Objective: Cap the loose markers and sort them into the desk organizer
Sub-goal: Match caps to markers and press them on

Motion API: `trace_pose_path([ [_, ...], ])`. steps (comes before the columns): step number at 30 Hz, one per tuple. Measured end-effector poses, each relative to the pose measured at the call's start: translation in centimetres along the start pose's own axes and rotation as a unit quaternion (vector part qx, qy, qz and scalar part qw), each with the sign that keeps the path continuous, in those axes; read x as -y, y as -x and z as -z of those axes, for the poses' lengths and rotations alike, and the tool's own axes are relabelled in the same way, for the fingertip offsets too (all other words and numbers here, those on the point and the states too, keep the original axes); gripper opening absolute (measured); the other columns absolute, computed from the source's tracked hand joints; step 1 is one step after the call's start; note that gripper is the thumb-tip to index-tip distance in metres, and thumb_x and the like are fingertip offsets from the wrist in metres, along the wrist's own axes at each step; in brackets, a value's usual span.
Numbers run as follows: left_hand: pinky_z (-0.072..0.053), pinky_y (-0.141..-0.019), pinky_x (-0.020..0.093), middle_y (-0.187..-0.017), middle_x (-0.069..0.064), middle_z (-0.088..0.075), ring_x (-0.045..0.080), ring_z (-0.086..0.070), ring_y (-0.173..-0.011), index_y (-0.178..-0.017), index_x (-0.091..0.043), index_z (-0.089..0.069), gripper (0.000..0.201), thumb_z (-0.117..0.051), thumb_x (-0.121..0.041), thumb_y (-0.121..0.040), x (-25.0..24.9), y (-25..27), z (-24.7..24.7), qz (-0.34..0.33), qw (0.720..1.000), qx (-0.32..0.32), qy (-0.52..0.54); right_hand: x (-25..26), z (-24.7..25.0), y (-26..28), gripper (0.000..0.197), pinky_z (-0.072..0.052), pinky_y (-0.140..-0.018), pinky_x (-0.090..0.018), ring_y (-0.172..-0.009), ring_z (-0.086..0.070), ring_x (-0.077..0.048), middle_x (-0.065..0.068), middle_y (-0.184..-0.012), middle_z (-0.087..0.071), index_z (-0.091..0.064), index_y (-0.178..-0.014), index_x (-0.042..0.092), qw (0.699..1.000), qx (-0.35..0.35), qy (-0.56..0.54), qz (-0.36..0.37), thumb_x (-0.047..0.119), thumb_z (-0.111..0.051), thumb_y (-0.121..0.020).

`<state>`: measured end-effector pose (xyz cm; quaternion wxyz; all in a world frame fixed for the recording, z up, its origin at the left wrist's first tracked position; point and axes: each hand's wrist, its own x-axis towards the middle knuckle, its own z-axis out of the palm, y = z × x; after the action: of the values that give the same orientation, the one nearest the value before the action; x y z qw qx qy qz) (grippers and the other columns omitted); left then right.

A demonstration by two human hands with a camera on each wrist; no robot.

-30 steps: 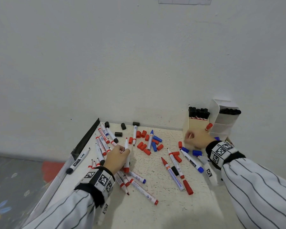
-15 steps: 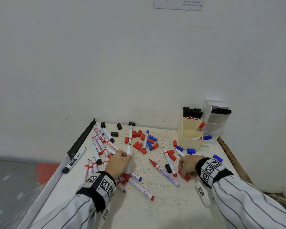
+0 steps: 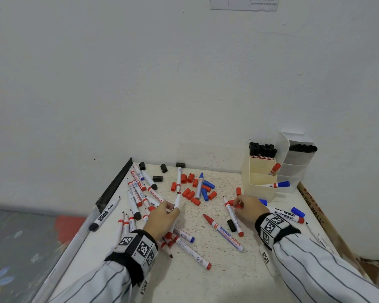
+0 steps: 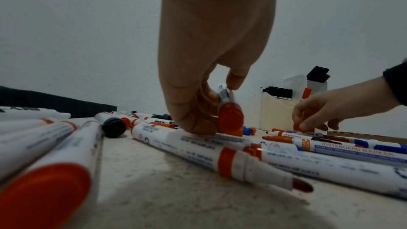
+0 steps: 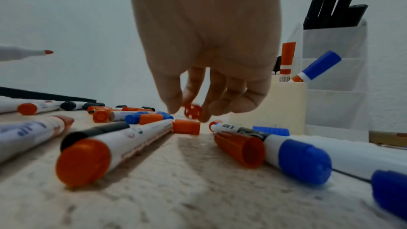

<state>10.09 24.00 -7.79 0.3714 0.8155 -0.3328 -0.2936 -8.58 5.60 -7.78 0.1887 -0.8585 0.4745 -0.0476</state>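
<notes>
Uncapped red marker (image 3: 176, 201) in left hand (image 3: 160, 219), fingers curled round barrel, tip pointing far. Right hand (image 3: 248, 207) pinches red cap (image 5: 192, 111) just above table (image 3: 217, 272). Desk organizer (image 3: 258, 182) far right, capped markers inside; loose caps between.

table (image 3: 228, 278) speckled white | on it: markers (image 3: 225, 234), loose caps (image 3: 189, 194), organizer (image 3: 258, 189)

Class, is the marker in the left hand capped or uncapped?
Uncapped. The marker held by the left hand shows a bare red tip, with no cap over it.
</notes>
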Motion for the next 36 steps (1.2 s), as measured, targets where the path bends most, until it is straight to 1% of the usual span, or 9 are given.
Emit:
trace_pose_path([
  [4,-0.047,-0.052,0.021,-0.098,0.006,-0.062,0.016,-0.061,-0.064,-0.113,-0.015,-0.046,0.025,-0.044,-0.033,-0.096,0.2,0.0,-0.1,-0.007,1.0,0.006,0.0,0.5,1.0,0.1,0.01,-0.036,-0.058,-0.018,-0.076,-0.049,-0.017,0.005,-0.075,-0.049,-0.048,-0.087,0.017,0.992,-0.056,-0.109,0.031,0.007,-0.053,-0.088],
  [7,-0.043,-0.044,0.014,-0.091,0.001,-0.058,0.006,-0.058,-0.05,-0.112,-0.018,-0.044,0.02,-0.045,-0.031,-0.097,-0.1,0.2,-0.3,-0.025,1.0,0.012,0.0,1.4,1.5,0.3,0.017,-0.04,-0.071,-0.022,-0.081,-0.05,-0.014,0.0,-0.088,-0.054,-0.055,-0.104,0.018,0.984,-0.069,-0.152,0.059,0.008,-0.046,-0.093],
  [10,-0.045,-0.05,0.016,-0.085,0.0,-0.054,0.01,-0.055,-0.061,-0.11,-0.021,-0.046,0.016,-0.048,-0.03,-0.096,-0.4,0.5,-0.6,-0.053,0.998,0.007,-0.024,2.4,1.4,0.8,0.024,-0.039,-0.082,-0.021,-0.089,-0.049,-0.013,-0.002,-0.098,-0.053,-0.061,-0.109,0.016,0.981,-0.059,-0.158,0.098,0.007,-0.045,-0.093],
  [13,-0.051,-0.064,0.027,-0.088,0.004,-0.056,0.019,-0.058,-0.073,-0.108,-0.023,-0.049,0.015,-0.052,-0.028,-0.094,-0.5,0.7,-0.8,-0.068,0.997,0.012,-0.02,3.9,1.3,1.8,0.025,-0.039,-0.074,-0.012,-0.082,-0.052,-0.007,0.004,-0.094,-0.053,-0.056,-0.111,0.02,0.969,-0.03,-0.197,0.144,0.007,-0.054,-0.089],
  [20,-0.04,-0.061,0.02,-0.08,-0.002,-0.051,0.008,-0.045,-0.067,-0.106,-0.025,-0.054,0.016,-0.057,-0.03,-0.091,-0.7,1.0,-1.2,-0.129,0.989,0.002,-0.069,6.4,0.2,3.3,0.019,-0.04,-0.066,-0.01,-0.073,-0.045,-0.004,0.002,-0.091,-0.056,-0.062,-0.093,0.022,0.957,0.006,-0.204,0.207,0.01,-0.068,-0.08],
  [26,-0.048,-0.073,0.028,-0.09,0.002,-0.057,0.012,-0.05,-0.074,-0.109,-0.024,-0.055,0.018,-0.057,-0.028,-0.091,-0.5,1.2,-1.1,-0.127,0.99,0.005,-0.068,6.4,-0.7,3.1,0.019,-0.038,-0.069,-0.008,-0.075,-0.046,-0.003,0.004,-0.091,-0.055,-0.064,-0.098,0.016,0.953,-0.069,-0.209,0.208,0.009,-0.068,-0.08],
  [30,-0.043,-0.069,0.019,-0.099,0.005,-0.059,0.011,-0.051,-0.079,-0.11,-0.026,-0.055,0.017,-0.054,-0.027,-0.093,-0.7,1.5,-1.0,-0.146,0.986,0.022,-0.074,6.4,-1.0,3.2,0.024,-0.041,-0.076,-0.015,-0.081,-0.05,-0.006,0.007,-0.091,-0.056,-0.065,-0.101,0.021,0.954,-0.002,-0.203,0.221,0.008,-0.067,-0.081],
  [33,-0.042,-0.068,0.017,-0.101,0.004,-0.06,0.011,-0.052,-0.078,-0.116,-0.023,-0.055,0.022,-0.05,-0.027,-0.095,-0.8,1.6,-0.9,-0.143,0.986,0.042,-0.068,6.5,-1.0,3.4,0.024,-0.039,-0.068,-0.007,-0.075,-0.048,0.001,0.014,-0.084,-0.054,-0.062,-0.104,0.023,0.949,0.016,-0.236,0.206,0.009,-0.064,-0.084],
  [36,-0.043,-0.066,0.016,-0.1,0.001,-0.06,0.01,-0.054,-0.078,-0.119,-0.021,-0.056,0.025,-0.049,-0.026,-0.096,-0.9,1.6,-0.8,-0.132,0.988,0.069,-0.049,6.4,-0.9,3.3,0.012,-0.039,-0.061,-0.01,-0.069,-0.046,-0.005,0.004,-0.08,-0.056,-0.06,-0.097,0.025,0.946,0.033,-0.268,0.181,0.019,-0.062,-0.087],
])
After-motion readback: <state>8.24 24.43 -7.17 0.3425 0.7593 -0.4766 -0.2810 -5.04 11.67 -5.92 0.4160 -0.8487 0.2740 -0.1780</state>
